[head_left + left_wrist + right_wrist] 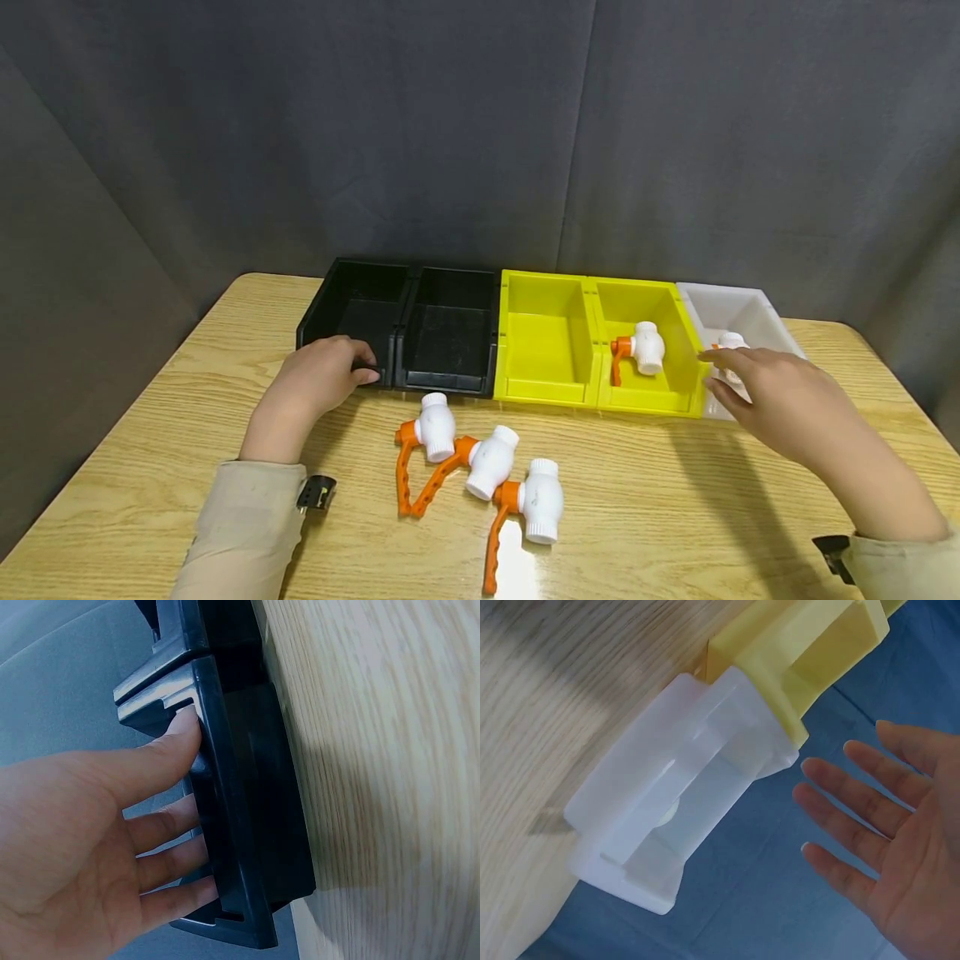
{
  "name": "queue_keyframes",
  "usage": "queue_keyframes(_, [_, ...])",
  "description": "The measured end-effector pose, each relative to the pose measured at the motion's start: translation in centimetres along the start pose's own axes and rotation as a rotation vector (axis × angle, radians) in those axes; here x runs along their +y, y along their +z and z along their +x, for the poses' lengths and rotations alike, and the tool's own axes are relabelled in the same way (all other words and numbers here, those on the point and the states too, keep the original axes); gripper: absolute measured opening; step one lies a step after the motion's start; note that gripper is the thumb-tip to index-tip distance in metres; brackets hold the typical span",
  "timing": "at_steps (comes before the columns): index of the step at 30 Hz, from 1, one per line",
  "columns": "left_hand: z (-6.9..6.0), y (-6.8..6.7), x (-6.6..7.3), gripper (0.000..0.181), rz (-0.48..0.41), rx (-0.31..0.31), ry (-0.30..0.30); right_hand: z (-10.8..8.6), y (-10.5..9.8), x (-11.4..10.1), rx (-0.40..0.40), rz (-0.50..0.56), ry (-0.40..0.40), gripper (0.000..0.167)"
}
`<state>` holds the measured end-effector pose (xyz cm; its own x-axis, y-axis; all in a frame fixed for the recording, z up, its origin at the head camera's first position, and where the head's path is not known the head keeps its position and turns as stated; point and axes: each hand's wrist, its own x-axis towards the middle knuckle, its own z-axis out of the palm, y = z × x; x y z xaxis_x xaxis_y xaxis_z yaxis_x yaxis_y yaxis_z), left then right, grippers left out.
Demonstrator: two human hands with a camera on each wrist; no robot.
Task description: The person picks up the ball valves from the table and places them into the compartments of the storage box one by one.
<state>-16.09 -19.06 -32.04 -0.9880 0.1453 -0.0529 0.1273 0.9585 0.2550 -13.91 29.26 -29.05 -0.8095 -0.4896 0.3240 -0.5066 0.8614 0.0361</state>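
My left hand point(318, 379) holds the front rim of the leftmost black bin point(367, 292); in the left wrist view the thumb point(182, 724) lies on that rim and the other fingers reach behind it. Over the front of the white bin point(780, 329) hovers my right hand point(783, 400), fingers spread and holding nothing. Partly hidden behind it, a white ball valve point(732, 340) lies in that bin. Another ball valve point(648, 347) with an orange handle rests in the right yellow bin point(686, 404).
Three more ball valves lie on the wooden table before the bins: one at the left point(437, 427), one in the middle point(491, 462), one nearest me point(542, 502). A second black bin point(450, 383) and another yellow bin point(543, 392) complete the row. A grey curtain point(465, 133) hangs behind.
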Motion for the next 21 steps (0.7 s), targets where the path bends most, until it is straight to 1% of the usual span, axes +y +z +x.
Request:
queue_keyframes(4, [0.0, 0.0, 0.0, 0.026, 0.002, 0.000, 0.002, -0.5, -0.2, 0.5, -0.014, 0.012, 0.084, 0.029])
queue_keyframes(9, [0.0, 0.0, 0.0, 0.025, 0.005, 0.003, 0.001, -1.1, -0.2, 1.2, -0.086, 0.041, 0.179, 0.026])
queue_keyframes(14, [0.0, 0.0, 0.0, 0.025, 0.005, 0.003, -0.002, -1.4, 0.1, 2.1, -0.155, 0.073, 0.249, 0.031])
queue_keyframes(21, [0.0, 0.1, 0.0, 0.025, 0.010, 0.008, 0.003, -2.1, 0.4, 3.8, -0.197, 0.121, 0.332, 0.037])
